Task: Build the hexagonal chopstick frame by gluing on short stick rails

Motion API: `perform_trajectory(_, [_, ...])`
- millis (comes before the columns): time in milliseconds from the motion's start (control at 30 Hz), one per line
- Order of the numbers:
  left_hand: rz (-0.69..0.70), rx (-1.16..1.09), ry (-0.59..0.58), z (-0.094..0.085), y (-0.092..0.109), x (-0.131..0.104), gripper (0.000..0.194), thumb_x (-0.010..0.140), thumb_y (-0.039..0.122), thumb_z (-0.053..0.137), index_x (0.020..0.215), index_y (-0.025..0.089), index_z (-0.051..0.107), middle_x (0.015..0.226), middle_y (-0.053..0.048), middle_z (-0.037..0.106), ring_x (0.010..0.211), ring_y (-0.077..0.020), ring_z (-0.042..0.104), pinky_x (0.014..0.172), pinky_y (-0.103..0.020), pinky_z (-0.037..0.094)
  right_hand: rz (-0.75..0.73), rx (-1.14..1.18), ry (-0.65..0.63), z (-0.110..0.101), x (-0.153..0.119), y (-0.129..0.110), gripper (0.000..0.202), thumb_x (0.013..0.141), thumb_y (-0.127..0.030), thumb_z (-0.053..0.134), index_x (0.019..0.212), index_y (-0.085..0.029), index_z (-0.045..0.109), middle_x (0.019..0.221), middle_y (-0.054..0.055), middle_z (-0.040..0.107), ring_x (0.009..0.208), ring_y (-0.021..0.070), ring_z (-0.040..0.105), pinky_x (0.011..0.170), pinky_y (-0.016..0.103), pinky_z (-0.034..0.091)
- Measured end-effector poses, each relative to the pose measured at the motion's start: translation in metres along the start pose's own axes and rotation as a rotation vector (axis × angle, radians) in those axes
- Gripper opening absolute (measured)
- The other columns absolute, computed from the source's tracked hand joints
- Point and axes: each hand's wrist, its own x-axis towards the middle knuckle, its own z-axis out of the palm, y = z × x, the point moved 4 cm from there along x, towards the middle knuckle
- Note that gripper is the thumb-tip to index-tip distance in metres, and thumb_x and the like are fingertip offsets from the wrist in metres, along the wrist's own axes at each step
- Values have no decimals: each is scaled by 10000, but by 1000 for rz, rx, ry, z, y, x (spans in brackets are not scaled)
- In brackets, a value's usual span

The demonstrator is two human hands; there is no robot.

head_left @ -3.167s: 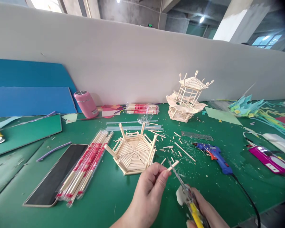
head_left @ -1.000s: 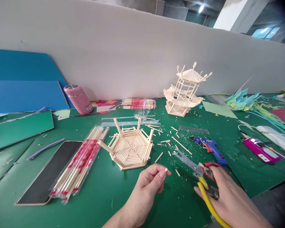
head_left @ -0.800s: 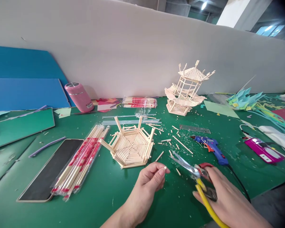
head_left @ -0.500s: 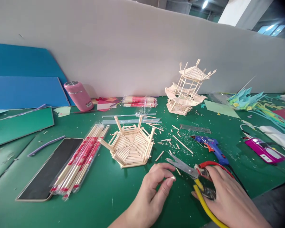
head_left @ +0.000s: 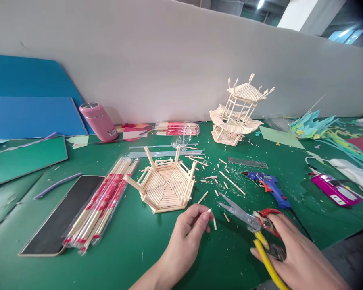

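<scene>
Between thumb and forefinger, my left hand pinches a short wooden stick, its tip showing. Another small stick piece is right by those fingertips; whether the hand holds it, I cannot tell. My right hand grips pruning shears with one red and one yellow handle, their blades parted and pointing towards my left hand. Beyond my left hand sits an eight-sided-looking stick base with several upright posts and low rails along its edges.
A stick pagoda model stands at the back. A blue glue gun, clear ruler and purple power strip lie to the right. Left are bagged sticks, a black board and a pink flask. Stick scraps litter the middle.
My left hand has drawn slightly left, away from the blades, and a stick piece now shows beside its fingertips. My right hand and the shears have shifted a little right and down.
</scene>
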Motion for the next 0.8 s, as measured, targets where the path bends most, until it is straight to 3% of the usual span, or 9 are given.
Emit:
perform_trajectory(67, [-101,-127,-7,1,-4,-1,250,831,392,542,806,150,602,571,27,487,532,-99,395,535,-222,319,-2,102,-64,3,-4,-3,579,759,-496,538,1225,-202,359,1196,133,563,1067,262,576,775,301,538])
perform_trajectory(200, [-120,-223,-3,1,-3,-3,234,789,385,607,780,151,628,551,51,395,540,-88,311,507,-212,245,-1,221,-143,6,-11,-19,641,743,-426,562,1293,-202,322,1283,129,523,1136,260,529,800,257,529])
perform_trajectory(333, [-85,-230,-24,1,-2,-6,223,767,386,633,773,164,650,591,39,459,569,-94,333,541,-215,278,-12,261,-121,2,-11,-37,630,691,-365,595,1258,-183,390,1265,136,535,1110,272,549,821,288,521])
perform_trajectory(500, [-30,-254,-101,2,-3,-7,175,776,356,633,809,188,668,789,-6,618,729,-130,487,691,-231,367,-26,321,-114,-3,-10,-50,591,646,-309,607,1201,-184,447,1195,137,581,1061,290,581,765,300,542])
perform_trajectory(800, [18,-163,-130,2,-1,-8,197,818,351,582,859,176,662,777,-19,628,732,-136,515,695,-235,397,-19,402,-140,-8,-12,-59,508,648,-305,604,1131,-206,480,1133,125,608,1040,294,590,689,289,560])
